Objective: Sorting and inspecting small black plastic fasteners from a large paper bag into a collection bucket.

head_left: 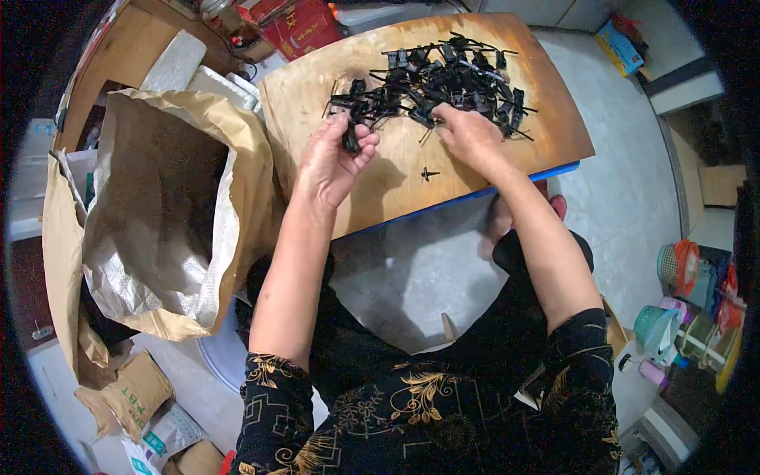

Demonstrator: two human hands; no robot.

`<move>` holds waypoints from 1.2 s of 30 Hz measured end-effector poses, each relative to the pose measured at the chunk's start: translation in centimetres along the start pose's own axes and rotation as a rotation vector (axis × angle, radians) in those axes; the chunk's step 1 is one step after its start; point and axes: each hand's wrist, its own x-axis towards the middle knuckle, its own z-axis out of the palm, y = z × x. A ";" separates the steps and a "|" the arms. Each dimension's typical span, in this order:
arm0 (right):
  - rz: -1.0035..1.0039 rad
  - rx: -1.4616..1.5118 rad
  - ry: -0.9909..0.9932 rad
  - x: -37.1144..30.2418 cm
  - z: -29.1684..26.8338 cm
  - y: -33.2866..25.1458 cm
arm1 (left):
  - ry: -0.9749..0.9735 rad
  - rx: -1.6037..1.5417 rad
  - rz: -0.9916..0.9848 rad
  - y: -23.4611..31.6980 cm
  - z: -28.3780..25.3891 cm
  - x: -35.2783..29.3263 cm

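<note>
Many small black plastic parts with thin stems (467, 75) lie in a loose pile across the far half of the wooden board (309, 87). My left hand (336, 154), over the board's left part, is closed around one or more black plastic parts (351, 138). At the near edge of the pile, my right hand (469, 136) is closed, its fingertips at a black plastic part (423, 117) that it seems to pinch. One small black piece (429, 174) lies alone on the bare wood nearer to me.
Left of the board stands a large open brown paper sack (257, 174) with a silvery lining. White foam blocks (176, 59) and a red box (301, 30) are behind. Smaller bags (131, 392) lie at lower left, baskets (657, 328) at right.
</note>
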 end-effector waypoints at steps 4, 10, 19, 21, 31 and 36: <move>0.015 -0.134 -0.007 0.0 0.5 -0.7 | -0.044 -0.174 -0.053 -1.0 -0.9 0.7; -0.113 -0.047 0.111 0.6 2.8 0.1 | -0.065 -0.077 -0.110 -1.9 0.0 0.3; -0.168 0.714 -0.130 0.8 0.6 -2.4 | -0.138 0.272 0.034 -2.1 1.9 -0.5; -0.219 0.726 -0.150 0.4 0.4 -3.0 | -0.145 0.272 0.046 -2.0 2.1 -0.3; -0.226 0.933 -0.222 -0.3 -0.5 -2.5 | -0.278 0.369 0.211 -1.6 2.4 0.1; -0.212 0.961 -0.252 -0.9 -1.3 -3.6 | -0.212 0.415 0.244 -1.5 2.3 -0.3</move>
